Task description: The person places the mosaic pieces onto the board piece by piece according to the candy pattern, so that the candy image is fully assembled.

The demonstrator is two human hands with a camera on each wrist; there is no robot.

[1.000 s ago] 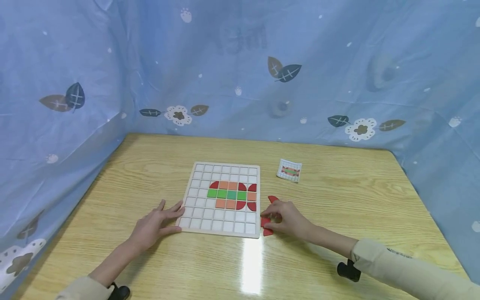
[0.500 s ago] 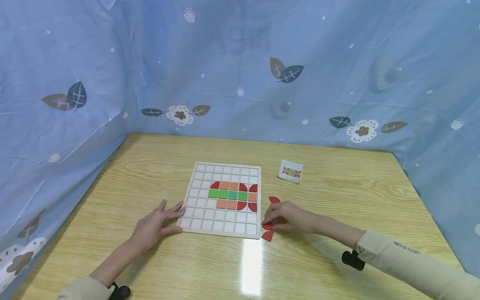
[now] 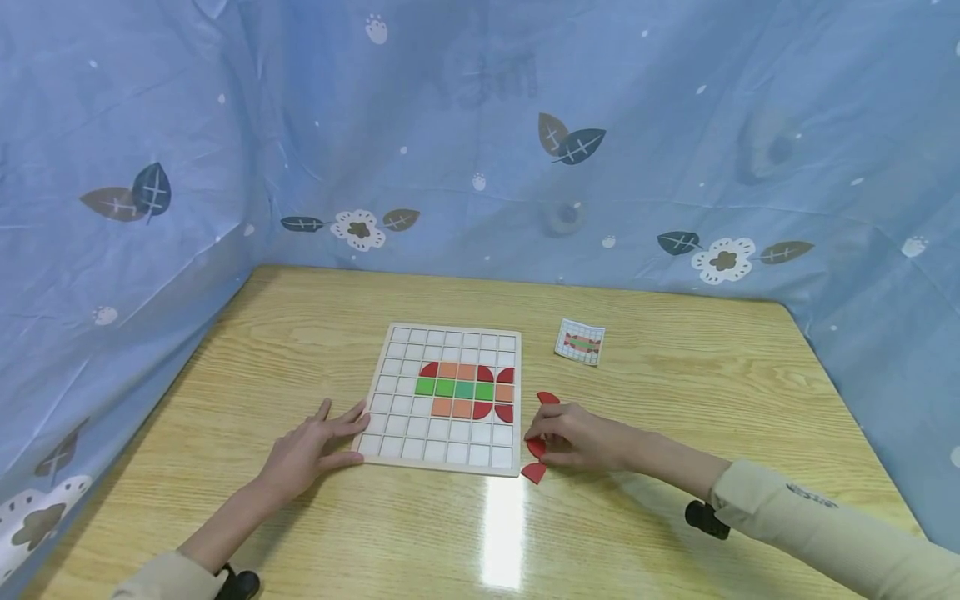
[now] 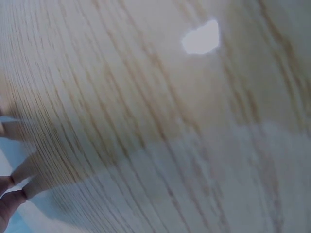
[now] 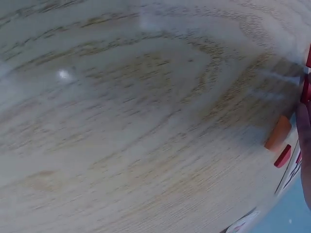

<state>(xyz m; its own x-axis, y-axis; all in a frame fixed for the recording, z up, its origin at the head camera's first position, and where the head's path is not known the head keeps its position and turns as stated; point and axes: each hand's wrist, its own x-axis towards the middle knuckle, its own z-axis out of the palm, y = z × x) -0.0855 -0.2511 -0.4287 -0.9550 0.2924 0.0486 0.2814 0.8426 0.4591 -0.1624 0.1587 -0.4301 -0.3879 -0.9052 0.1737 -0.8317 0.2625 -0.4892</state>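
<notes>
A white square grid board (image 3: 420, 450) lies on the table, with red, orange and green tiles set in its middle and right cells. My left hand (image 3: 303, 450) rests at the board's lower left edge, fingers spread and touching the rim; in the left wrist view only some fingertips (image 4: 6, 204) show. Beside the right edge, my right hand (image 3: 581, 436) has thumb and fingertips around a red rounded tile (image 3: 536, 448), apparently pinching it. One red quarter-circle tile (image 3: 533, 473) lies just below, and another red tile (image 3: 548, 398) above that hand.
A small paper card (image 3: 579, 342) printed with a coloured grid pattern lies beyond the board, to its right. The right wrist view also shows an orange tile (image 5: 278, 133) near the hand. A blue patterned cloth (image 3: 480, 150) rises behind the wooden table (image 3: 315, 300).
The lowest red tile has shifted slightly toward me, apart from the one at my right fingertips. My right hand has shifted only slightly. The left hand stays at the board's edge.
</notes>
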